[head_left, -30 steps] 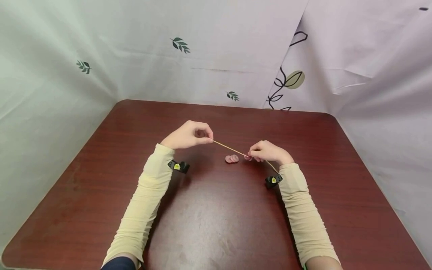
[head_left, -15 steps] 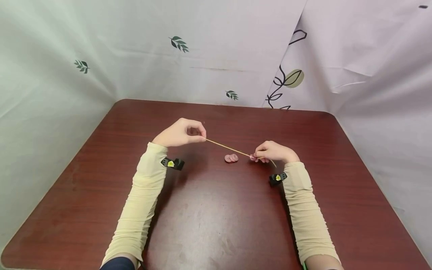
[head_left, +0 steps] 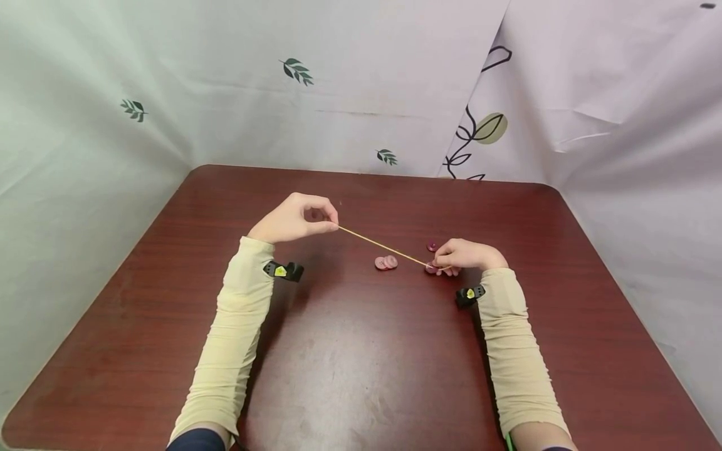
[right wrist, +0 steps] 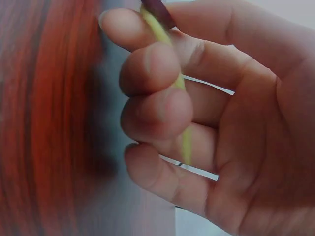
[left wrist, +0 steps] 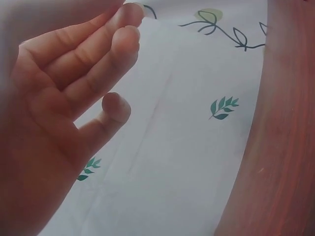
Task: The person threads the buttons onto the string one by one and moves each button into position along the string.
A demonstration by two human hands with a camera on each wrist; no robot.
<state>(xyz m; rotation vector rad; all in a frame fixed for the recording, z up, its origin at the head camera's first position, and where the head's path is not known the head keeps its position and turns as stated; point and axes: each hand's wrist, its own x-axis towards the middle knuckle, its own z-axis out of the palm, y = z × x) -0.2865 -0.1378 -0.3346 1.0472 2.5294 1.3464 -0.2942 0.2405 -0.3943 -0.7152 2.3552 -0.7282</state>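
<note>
A yellow string [head_left: 383, 245] runs straight from my left hand [head_left: 296, 217] down to my right hand [head_left: 465, 254]. The left thumb and fingertip pinch its end, higher than the right hand. At the right fingertips, a dark pink button [head_left: 430, 268] is pinched, and the string meets it there. In the right wrist view the button's dark edge [right wrist: 158, 12] shows at the top, with the string's short tail [right wrist: 186, 147] hanging across the curled fingers. The left wrist view shows the left palm [left wrist: 54, 108] but not the string.
Two pale pink buttons [head_left: 386, 263] lie overlapping on the brown table [head_left: 350, 351] between the hands. Another dark pink button [head_left: 432, 247] lies just beyond the right fingers. A white printed cloth [head_left: 338, 94] hangs behind the table.
My left hand has moved left and away, and my right hand slightly right. The string between them has lengthened while its tail past the right hand has shortened. The far dark button has come into view.
</note>
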